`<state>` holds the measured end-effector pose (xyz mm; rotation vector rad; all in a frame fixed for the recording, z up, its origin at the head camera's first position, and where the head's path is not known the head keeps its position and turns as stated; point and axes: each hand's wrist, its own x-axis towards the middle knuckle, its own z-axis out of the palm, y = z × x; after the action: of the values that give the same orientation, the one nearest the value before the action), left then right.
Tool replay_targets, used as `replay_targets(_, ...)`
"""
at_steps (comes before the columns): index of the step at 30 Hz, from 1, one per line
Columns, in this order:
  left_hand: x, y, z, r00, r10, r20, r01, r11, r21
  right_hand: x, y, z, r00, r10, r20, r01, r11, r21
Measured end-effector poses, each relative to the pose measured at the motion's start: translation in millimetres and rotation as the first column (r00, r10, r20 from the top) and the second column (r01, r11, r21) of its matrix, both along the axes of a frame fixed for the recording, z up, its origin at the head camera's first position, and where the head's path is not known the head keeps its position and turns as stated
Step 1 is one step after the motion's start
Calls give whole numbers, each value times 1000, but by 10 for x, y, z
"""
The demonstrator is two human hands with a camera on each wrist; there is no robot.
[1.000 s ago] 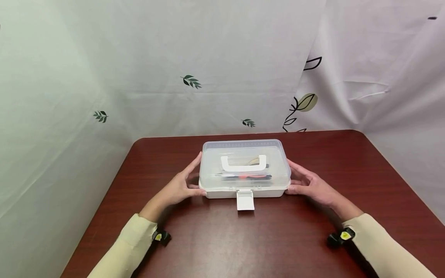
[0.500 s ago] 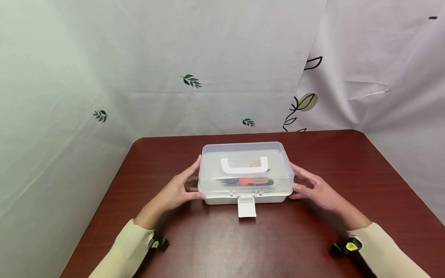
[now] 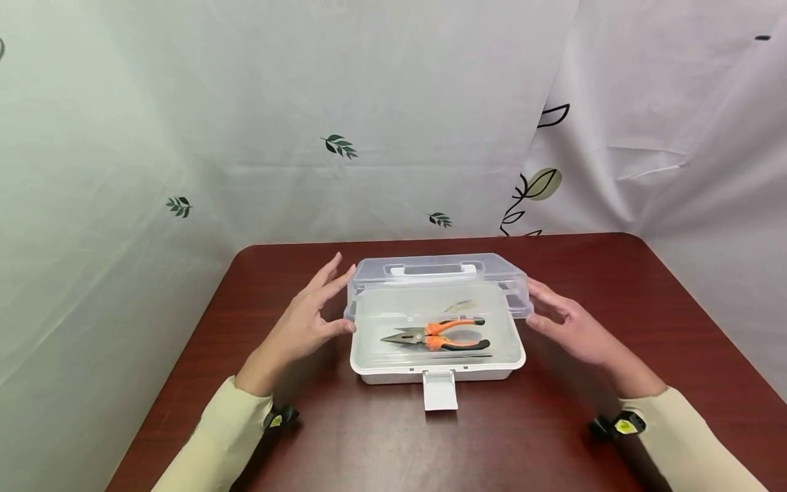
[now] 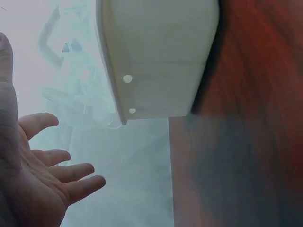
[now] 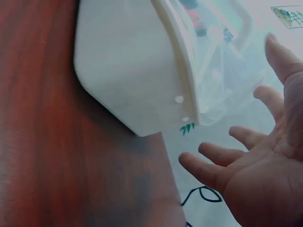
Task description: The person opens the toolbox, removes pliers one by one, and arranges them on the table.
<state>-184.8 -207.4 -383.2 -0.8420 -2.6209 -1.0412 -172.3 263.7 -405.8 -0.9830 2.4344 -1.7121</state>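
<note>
A white plastic case sits on the table with its clear lid swung up and back. Inside lie needle-nose pliers with orange and black handles. A thin dark rod lies in front of them, and a small pale item behind. My left hand is at the lid's left side, thumb and fingers spread. On the other side, my right hand has its fingertips at the lid's right edge, fingers spread. Whether the fingertips touch the lid is hard to tell.
The dark red wooden table extends around the case. An unfastened white latch hangs from the case's front. A pale curtain with leaf prints stands behind and at both sides of the table.
The lid has gone from down over the case to raised and tilted back, uncovering the pliers. The case has shifted nearer to me. Both hands have spread slightly apart.
</note>
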Motion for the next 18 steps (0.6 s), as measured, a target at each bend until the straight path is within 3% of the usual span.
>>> replay_targets(4,-64,25,37,999,32,-40,-31,999,23,-81,-23,43,993,-88,-74,90,996,18)
replay_targets(11,-269,114,154,990,112,-88,-106,992,68,-231,-153,166,970,-239,-50,236,970,-64)
replay_targets(18,-505,62,136,998,51,-31,-47,992,113,-443,-275,303,922,-385,49,387,920,-54)
